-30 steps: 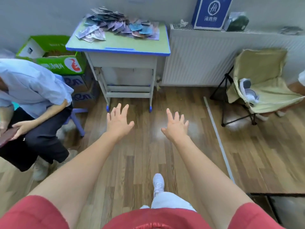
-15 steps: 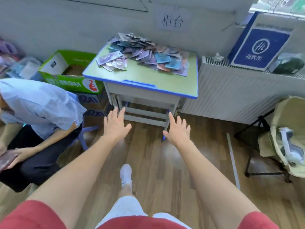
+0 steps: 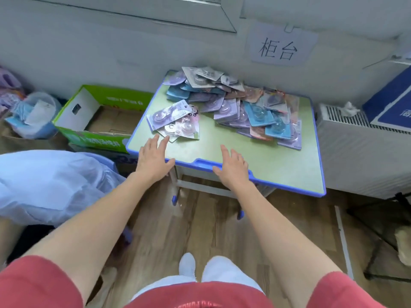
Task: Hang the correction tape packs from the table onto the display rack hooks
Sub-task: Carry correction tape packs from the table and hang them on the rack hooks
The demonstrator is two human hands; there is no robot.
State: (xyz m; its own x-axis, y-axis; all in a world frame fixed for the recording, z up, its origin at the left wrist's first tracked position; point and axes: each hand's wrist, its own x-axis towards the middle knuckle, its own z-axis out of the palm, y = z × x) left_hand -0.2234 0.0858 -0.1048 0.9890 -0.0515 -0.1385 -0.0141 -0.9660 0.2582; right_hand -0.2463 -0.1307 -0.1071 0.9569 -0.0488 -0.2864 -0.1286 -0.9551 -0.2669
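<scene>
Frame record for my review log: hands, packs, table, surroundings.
left hand: open, empty, over the table at its front-left edge, fingertips near the small pile
right hand: open, empty, over the front edge
packs: small pile front-left; large heap across back and right
display rack: not in view
surroundings: green carton left of table, radiator right

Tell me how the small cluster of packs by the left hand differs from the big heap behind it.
The small cluster holds a few packs; the big heap holds many more. The small cluster lies at the table's front left, right by the left hand; the big heap spreads across the back and right. Both are carded packs lying loose on the table, not yet hung.
</scene>
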